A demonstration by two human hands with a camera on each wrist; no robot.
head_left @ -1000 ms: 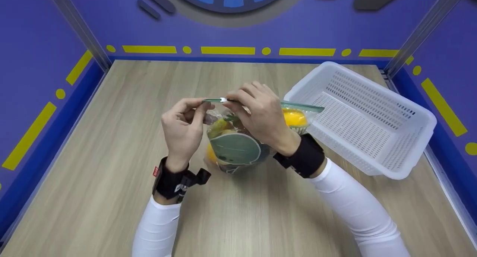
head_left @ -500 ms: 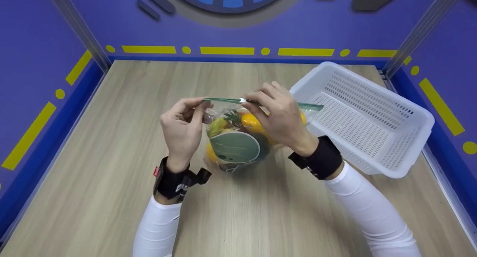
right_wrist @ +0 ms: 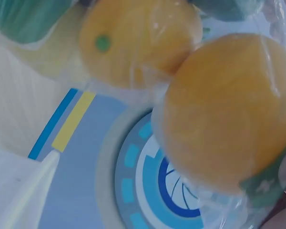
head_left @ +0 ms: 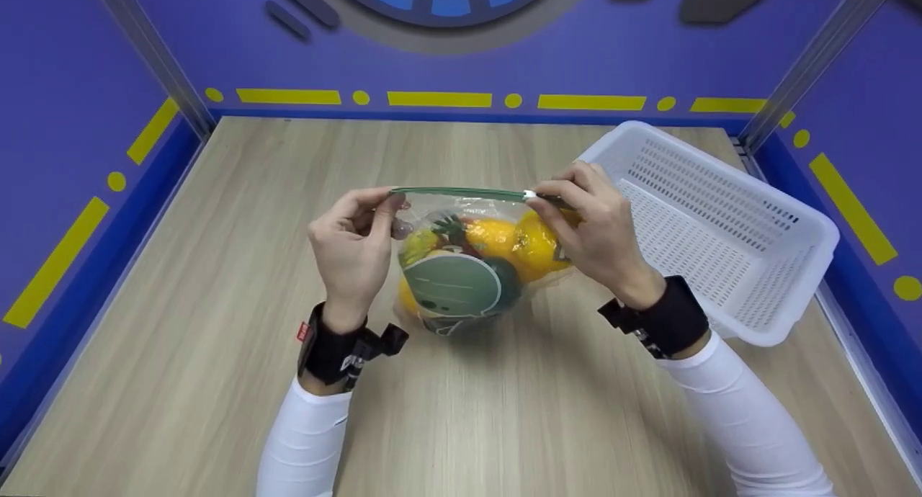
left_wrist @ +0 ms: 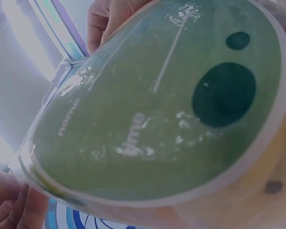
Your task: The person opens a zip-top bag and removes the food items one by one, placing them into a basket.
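Head view, left hand (head_left: 351, 248): I see thumb and finger pinching the left end of the green zip strip (head_left: 461, 191).
Right hand (head_left: 594, 223): its thumb and finger are clamped at the white slider (head_left: 529, 195), on this same strip.
Clear bag (head_left: 481, 259): between and below the hands, with yellow-orange fruits (head_left: 536, 243) inside (its green patch (head_left: 454, 284) reads "name" and "time" in the left wrist view).
White basket (head_left: 727, 180): on the wooden table (head_left: 461, 418), right of the bag.
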